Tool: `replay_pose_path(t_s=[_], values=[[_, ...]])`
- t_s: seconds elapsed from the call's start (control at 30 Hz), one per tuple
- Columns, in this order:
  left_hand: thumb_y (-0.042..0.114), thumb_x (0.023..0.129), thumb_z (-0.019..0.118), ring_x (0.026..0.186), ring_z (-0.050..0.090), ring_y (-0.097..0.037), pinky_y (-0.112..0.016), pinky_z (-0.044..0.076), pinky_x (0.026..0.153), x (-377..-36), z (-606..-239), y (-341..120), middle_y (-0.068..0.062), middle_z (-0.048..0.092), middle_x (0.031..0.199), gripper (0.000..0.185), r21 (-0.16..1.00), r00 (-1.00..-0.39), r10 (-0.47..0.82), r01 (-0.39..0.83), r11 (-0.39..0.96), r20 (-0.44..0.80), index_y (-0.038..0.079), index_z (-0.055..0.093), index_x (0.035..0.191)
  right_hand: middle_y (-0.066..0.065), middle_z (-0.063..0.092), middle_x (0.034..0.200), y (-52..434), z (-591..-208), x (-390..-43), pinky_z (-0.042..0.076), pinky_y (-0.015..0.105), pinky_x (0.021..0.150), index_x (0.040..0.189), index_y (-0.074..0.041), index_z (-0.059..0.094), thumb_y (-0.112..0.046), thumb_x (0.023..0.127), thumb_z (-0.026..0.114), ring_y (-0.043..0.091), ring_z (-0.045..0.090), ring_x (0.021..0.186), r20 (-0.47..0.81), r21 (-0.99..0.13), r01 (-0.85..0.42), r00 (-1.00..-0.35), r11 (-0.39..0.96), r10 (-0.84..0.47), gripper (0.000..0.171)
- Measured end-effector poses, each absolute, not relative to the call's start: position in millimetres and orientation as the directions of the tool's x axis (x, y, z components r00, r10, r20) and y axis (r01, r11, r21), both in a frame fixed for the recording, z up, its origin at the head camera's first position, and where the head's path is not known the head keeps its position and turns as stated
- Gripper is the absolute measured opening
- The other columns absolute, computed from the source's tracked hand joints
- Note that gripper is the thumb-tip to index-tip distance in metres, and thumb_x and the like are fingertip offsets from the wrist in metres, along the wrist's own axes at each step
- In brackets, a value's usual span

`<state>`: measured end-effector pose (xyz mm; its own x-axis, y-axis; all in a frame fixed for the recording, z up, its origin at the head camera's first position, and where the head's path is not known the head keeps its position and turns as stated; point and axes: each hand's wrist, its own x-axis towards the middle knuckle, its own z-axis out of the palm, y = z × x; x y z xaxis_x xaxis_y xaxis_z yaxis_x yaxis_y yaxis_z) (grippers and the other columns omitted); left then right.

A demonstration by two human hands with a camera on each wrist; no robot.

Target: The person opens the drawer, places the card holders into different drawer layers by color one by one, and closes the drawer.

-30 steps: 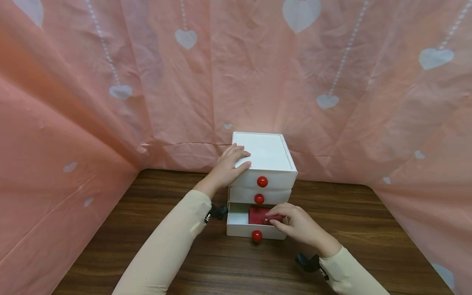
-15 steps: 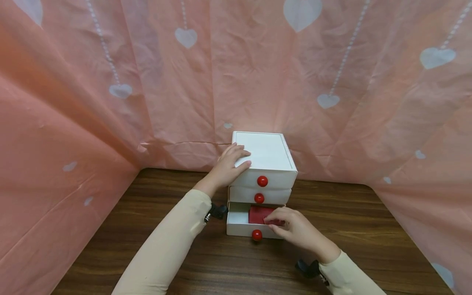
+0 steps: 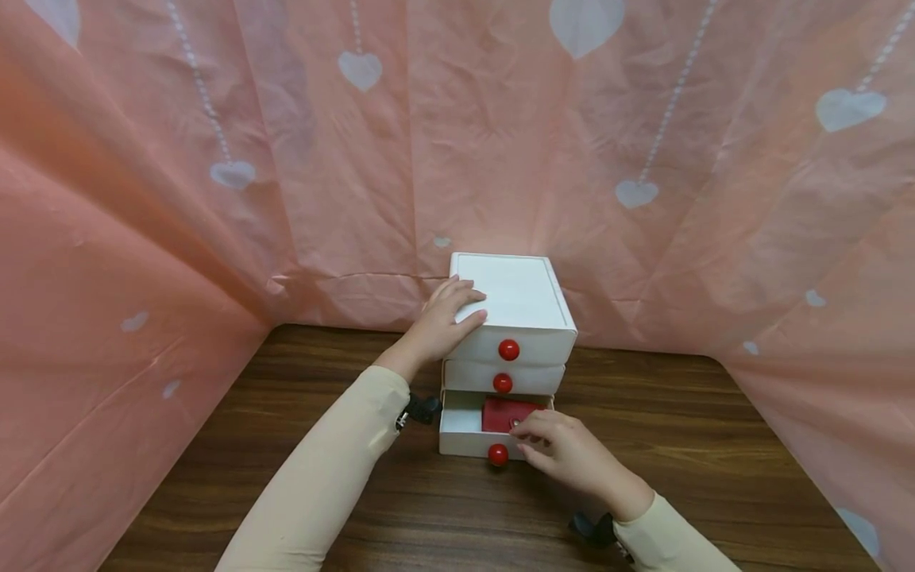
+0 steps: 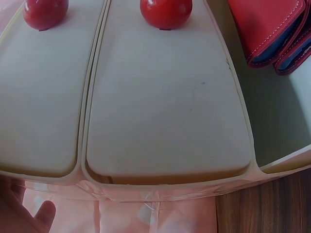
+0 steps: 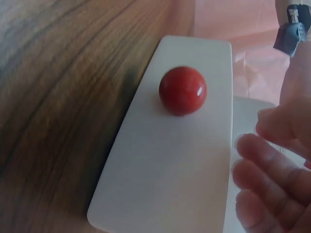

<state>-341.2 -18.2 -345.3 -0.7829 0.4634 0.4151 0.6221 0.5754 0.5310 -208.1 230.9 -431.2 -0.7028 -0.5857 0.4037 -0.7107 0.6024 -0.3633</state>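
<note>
A small white drawer cabinet (image 3: 511, 290) has red ball knobs, and its bottom drawer (image 3: 461, 443) is pulled out. Inside that drawer lies a red wallet (image 3: 498, 415) with a snap; its stitched edge and blue lining show on the wallet (image 4: 265, 29) in the left wrist view. My left hand (image 3: 438, 324) rests on the cabinet's top left edge, fingers spread. Just over the drawer's front right, my right hand (image 3: 568, 453) has loosely bent fingers that hold nothing, close to the wallet. The right wrist view has these fingers (image 5: 265, 179) beside the drawer front with its red knob (image 5: 183, 91).
The cabinet stands toward the back of a dark wooden table (image 3: 457, 516). Behind it and at the sides hangs a pink curtain (image 3: 479, 143) with white hearts. The upper two drawers, with a red knob (image 3: 508, 349) on the top one, are closed.
My right hand has let go of the red wallet, which stays in the bottom drawer, and has drawn back slightly toward the front. The left hand has not moved.
</note>
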Motion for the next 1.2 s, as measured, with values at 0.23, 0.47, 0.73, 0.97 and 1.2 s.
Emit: replay_pose_path(t_s=[0.23,0.47,0.73,0.97,1.2], values=[[0.037,0.101,0.057,0.152,0.015,-0.025,-0.053,0.012,0.120,-341.1,-344.6,-18.6,-0.008,0.041,0.154,0.041,0.532,-0.785,0.463,0.620,0.577,0.413,0.015,0.060,0.136,-0.006,0.070,0.093,222.9,-428.7,-203.6,0.056,0.026,0.070,0.102,-0.011,0.075,-0.007,0.086,0.077,0.002,0.061,0.079,0.352,-0.363,-0.677,-0.736,0.640,-0.579,0.016],[0.037,0.101,0.057,0.152,0.015,-0.025,-0.054,0.012,0.120,-339.1,-343.2,-19.4,-0.008,0.041,0.154,0.041,0.539,-0.785,0.460,0.620,0.570,0.415,0.014,0.060,0.136,-0.008,0.071,0.089,219.2,-429.8,-204.0,0.056,0.027,0.068,0.099,-0.011,0.075,-0.006,0.086,0.076,-0.001,0.061,0.075,0.335,-0.394,-0.651,-0.759,0.649,-0.558,0.013],[0.038,0.101,0.057,0.152,0.014,-0.024,-0.053,0.012,0.120,-337.2,-342.3,-19.1,-0.007,0.041,0.155,0.042,0.545,-0.787,0.459,0.617,0.568,0.413,0.015,0.060,0.136,-0.010,0.071,0.088,216.1,-433.4,-203.3,0.054,0.025,0.066,0.097,-0.015,0.075,-0.011,0.087,0.076,0.001,0.060,0.072,0.312,-0.394,-0.612,-0.791,0.686,-0.526,0.011],[0.038,0.101,0.057,0.152,0.014,-0.023,-0.053,0.011,0.120,-336.5,-343.0,-17.9,-0.007,0.041,0.155,0.042,0.549,-0.787,0.458,0.616,0.565,0.413,0.015,0.060,0.136,-0.010,0.070,0.085,213.4,-434.2,-200.7,0.054,0.024,0.065,0.096,-0.015,0.075,-0.015,0.087,0.077,0.000,0.059,0.070,0.300,-0.370,-0.600,-0.800,0.709,-0.520,0.010],[0.037,0.101,0.057,0.152,0.015,-0.024,-0.054,0.012,0.120,-335.5,-343.2,-16.9,-0.007,0.041,0.155,0.042,0.546,-0.781,0.461,0.624,0.559,0.421,0.014,0.060,0.136,-0.009,0.071,0.084,211.0,-437.2,-199.0,0.052,0.024,0.063,0.097,-0.013,0.075,-0.015,0.087,0.077,-0.002,0.057,0.068,0.281,-0.355,-0.593,-0.805,0.723,-0.522,0.011]])
